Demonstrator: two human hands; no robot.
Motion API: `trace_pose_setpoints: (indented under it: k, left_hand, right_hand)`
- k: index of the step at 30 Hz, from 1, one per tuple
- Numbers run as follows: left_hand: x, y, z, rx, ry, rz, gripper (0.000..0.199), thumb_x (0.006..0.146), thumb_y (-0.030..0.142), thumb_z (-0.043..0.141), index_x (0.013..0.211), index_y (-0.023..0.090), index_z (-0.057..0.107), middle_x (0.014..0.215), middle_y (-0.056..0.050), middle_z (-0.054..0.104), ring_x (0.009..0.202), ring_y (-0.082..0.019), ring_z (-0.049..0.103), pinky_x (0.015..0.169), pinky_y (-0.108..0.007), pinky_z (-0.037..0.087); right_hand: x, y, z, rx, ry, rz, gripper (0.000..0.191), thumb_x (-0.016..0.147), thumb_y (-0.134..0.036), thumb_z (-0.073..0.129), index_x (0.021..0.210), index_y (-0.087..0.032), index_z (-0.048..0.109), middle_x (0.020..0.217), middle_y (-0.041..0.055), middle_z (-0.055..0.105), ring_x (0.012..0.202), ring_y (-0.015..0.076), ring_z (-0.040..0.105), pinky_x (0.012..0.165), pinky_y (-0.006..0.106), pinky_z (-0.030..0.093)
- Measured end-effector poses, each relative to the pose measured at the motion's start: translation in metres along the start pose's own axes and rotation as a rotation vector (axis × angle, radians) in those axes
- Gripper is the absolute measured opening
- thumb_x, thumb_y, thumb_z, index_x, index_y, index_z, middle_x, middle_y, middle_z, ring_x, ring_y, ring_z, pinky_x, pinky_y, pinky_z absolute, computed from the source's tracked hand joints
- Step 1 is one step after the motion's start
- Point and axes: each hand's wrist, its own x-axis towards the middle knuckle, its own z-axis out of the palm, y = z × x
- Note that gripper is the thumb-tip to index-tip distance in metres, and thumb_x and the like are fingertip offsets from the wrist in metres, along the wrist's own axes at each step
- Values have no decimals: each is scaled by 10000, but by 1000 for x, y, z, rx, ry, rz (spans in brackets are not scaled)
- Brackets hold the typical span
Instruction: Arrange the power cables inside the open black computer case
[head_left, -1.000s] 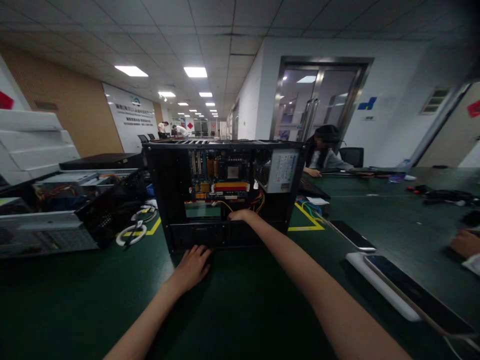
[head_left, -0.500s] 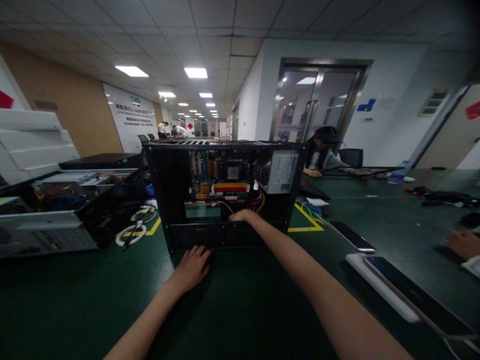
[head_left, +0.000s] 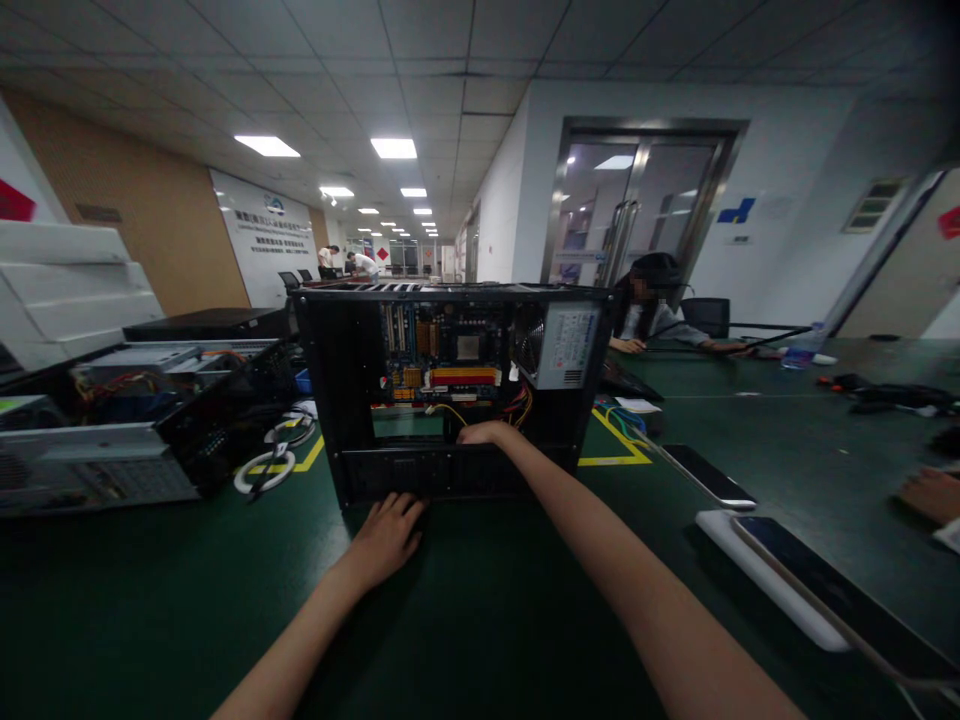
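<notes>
A black computer case (head_left: 394,470) stands on the green table in front of me, its near side open. Inside it are a motherboard (head_left: 469,348) and, at the upper right, a power supply (head_left: 568,345). My right hand (head_left: 484,433) reaches over the lower panel into the case; its fingers are hidden behind that panel, beside a dark part and a bundle of power cables (head_left: 517,402). What it touches in there I cannot make out. My left hand (head_left: 388,538) lies on the table, fingers spread, with the fingertips at the bottom edge of the case.
Left of the case sit another opened computer case (head_left: 97,465) and coiled white cables (head_left: 264,472). To the right lie a phone (head_left: 709,475) and another phone (head_left: 840,590) on a white box. Another person's hand (head_left: 930,495) is at the far right; a seated person works across the table.
The whole view has shifted very slightly. Both hands keep their places, the right inside the case and the left on the table.
</notes>
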Motion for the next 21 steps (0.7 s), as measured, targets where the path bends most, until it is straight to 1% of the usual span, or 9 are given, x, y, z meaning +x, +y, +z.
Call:
trace_pose_setpoints:
  k: [3, 6, 8, 11, 13, 15, 18, 21]
  left_hand:
    - [0, 0, 0, 1, 8, 0, 409, 764, 240, 393, 1172, 256, 358, 1141, -49, 423, 1048, -220, 375, 855, -380, 330]
    - [-1, 1, 0, 10, 10, -1, 410, 763, 238, 388, 1172, 249, 361, 1138, -52, 426, 1046, -219, 376, 852, -378, 333]
    - [-1, 1, 0, 13, 10, 1, 411, 764, 237, 384, 1173, 251, 358, 1137, -51, 427, 1048, -218, 375, 853, -377, 332]
    - [-1, 0, 1, 9, 8, -2, 416, 765, 240, 380, 1179, 261, 349, 1143, -46, 423, 1050, -218, 375, 853, -378, 333]
    - [-1, 0, 1, 7, 8, -1, 419, 766, 241, 380, 1182, 266, 344, 1154, -45, 416, 1053, -218, 373, 857, -381, 329]
    - [-1, 0, 1, 8, 9, -1, 418, 765, 237, 379, 1180, 267, 347, 1157, -45, 415, 1054, -219, 372, 858, -383, 326]
    - [-1, 0, 1, 4, 10, 2, 413, 769, 240, 376, 1180, 264, 350, 1149, -47, 421, 1050, -218, 376, 858, -382, 324]
    - [-1, -1, 1, -3, 8, -3, 413, 772, 245, 377, 1183, 263, 348, 1148, -49, 422, 1052, -221, 373, 862, -387, 321]
  right_hand:
    - [-3, -2, 0, -75, 27, -30, 225, 672, -130, 465, 820, -90, 629, 823, 55, 632, 688, 135, 575, 586, 195, 411]
    - [-9, -4, -1, -115, 138, -45, 188, 666, -104, 467, 768, -85, 623, 778, 54, 629, 667, 132, 559, 553, 187, 390]
    - [-13, -4, -1, -72, 216, -45, 128, 665, -117, 497, 727, -89, 606, 734, 43, 619, 635, 121, 544, 525, 179, 378]
    - [-18, -4, -1, 139, 281, -44, 74, 686, -171, 531, 690, -102, 559, 664, 16, 584, 564, 87, 515, 478, 162, 365]
    - [-21, -5, -1, 348, 285, -53, 70, 713, -182, 523, 703, -113, 527, 623, -3, 556, 528, 64, 503, 468, 148, 374]
    - [-24, -5, -2, 569, 271, -64, 49, 729, -171, 516, 729, -126, 495, 591, -20, 532, 518, 52, 509, 491, 147, 407]
    - [-26, -4, -5, 847, 276, -82, 80, 731, -159, 531, 724, -139, 453, 544, -37, 500, 511, 55, 524, 547, 189, 462]
    - [-25, 0, -8, 1038, 326, -70, 97, 743, -127, 517, 710, -143, 427, 521, -49, 466, 479, 51, 512, 578, 228, 488]
